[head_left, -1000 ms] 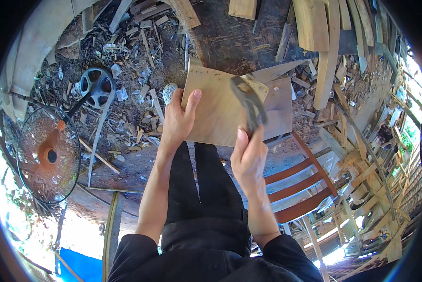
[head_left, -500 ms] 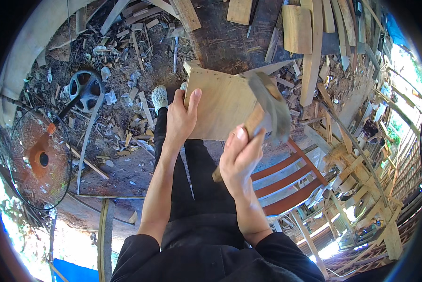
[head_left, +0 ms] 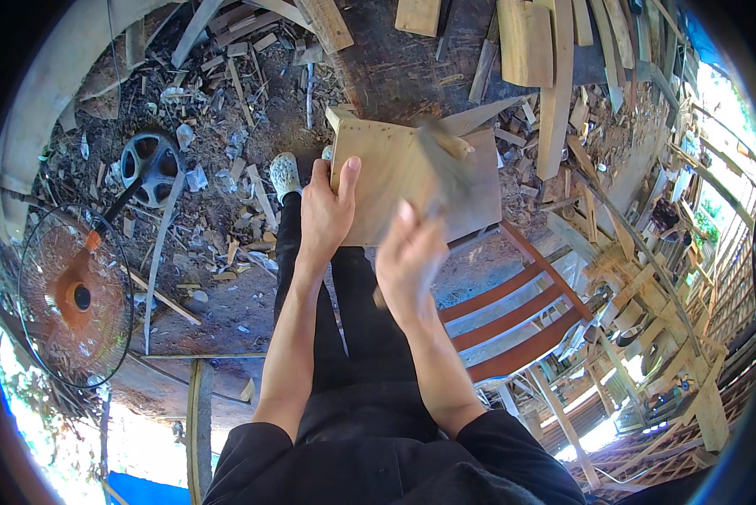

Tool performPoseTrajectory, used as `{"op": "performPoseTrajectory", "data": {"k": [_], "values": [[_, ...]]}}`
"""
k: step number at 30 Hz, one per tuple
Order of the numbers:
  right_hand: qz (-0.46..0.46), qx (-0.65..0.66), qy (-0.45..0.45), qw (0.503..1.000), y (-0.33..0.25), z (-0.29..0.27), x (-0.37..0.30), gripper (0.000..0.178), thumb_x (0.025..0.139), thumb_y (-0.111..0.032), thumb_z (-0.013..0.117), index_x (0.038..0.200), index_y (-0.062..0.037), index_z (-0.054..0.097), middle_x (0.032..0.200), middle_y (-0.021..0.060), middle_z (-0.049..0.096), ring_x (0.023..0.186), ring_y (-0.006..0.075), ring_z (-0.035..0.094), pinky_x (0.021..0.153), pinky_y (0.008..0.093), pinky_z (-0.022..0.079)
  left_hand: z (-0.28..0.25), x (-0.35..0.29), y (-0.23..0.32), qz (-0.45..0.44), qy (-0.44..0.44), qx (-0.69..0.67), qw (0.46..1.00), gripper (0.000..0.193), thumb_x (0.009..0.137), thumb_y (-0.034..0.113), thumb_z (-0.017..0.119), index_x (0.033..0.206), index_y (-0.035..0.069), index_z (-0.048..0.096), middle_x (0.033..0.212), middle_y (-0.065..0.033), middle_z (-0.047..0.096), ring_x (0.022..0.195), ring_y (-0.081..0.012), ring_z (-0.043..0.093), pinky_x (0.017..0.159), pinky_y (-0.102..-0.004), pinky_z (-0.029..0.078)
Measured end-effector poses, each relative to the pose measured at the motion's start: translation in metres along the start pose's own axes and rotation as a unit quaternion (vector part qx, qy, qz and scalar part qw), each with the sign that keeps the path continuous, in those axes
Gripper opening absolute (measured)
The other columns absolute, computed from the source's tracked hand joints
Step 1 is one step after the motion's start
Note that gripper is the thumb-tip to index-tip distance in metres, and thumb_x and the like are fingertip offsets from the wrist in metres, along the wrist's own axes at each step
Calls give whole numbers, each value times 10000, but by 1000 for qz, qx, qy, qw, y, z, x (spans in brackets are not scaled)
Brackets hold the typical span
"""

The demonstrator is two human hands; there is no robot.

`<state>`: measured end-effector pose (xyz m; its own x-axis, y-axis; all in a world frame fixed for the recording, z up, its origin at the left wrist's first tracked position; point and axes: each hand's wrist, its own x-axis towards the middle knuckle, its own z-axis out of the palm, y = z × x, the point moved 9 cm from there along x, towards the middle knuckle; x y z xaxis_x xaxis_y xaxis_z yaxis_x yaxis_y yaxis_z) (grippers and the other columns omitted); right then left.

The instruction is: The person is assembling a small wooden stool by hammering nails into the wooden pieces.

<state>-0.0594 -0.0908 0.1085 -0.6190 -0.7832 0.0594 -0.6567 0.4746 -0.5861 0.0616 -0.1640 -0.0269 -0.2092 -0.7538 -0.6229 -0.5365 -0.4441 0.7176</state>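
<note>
My left hand (head_left: 327,206) grips the left edge of a pale wooden panel (head_left: 382,181), thumb on its face and fingers round the side. Small dark spots line the panel's far edge, and a narrower wooden piece (head_left: 337,115) joins its left side. My right hand (head_left: 410,257) is closed round the wooden handle of a hammer with a long grey metal head (head_left: 443,172). Motion smears both hand and hammer. The hammer head hangs over the panel's middle; whether it touches the wood I cannot tell.
Behind the panel, a dark work surface (head_left: 386,71) bears several planks (head_left: 525,42). A reddish-brown slatted chair (head_left: 512,316) stands at right, a round fan (head_left: 75,295) at left. Wood scraps (head_left: 235,227) litter the ground, and stacked timber (head_left: 647,311) lies far right.
My right hand and the hammer have swung left across the panel, uncovering its right part. My left hand keeps its hold on the panel's left edge.
</note>
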Motion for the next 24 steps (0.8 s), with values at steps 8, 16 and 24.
{"op": "performPoseTrajectory", "data": {"k": [8,16,24], "values": [[134,104,20,985,35,19,-14,200,1084,-208,466,1075,-8,462,705,80,548,554,170,524,512,335,428,-8,-2,-2,3,-1,-6,1000,576,1014,524,549,954,-49,572,784,-244,631,715,-343,618,677,-438,473],[319,288,-56,901,46,41,-46,415,1103,-420,355,1076,-33,504,692,-3,466,498,46,365,440,213,275,-9,4,-4,-58,20,50,997,644,947,641,573,875,1,582,714,-208,654,727,-411,677,655,-461,497],[320,176,-140,921,46,45,-43,395,1092,-360,404,1058,13,532,687,177,569,584,378,604,529,436,427,-8,-1,0,-82,69,33,994,723,921,722,530,892,4,617,786,-215,680,796,-424,676,729,-481,500]]}}
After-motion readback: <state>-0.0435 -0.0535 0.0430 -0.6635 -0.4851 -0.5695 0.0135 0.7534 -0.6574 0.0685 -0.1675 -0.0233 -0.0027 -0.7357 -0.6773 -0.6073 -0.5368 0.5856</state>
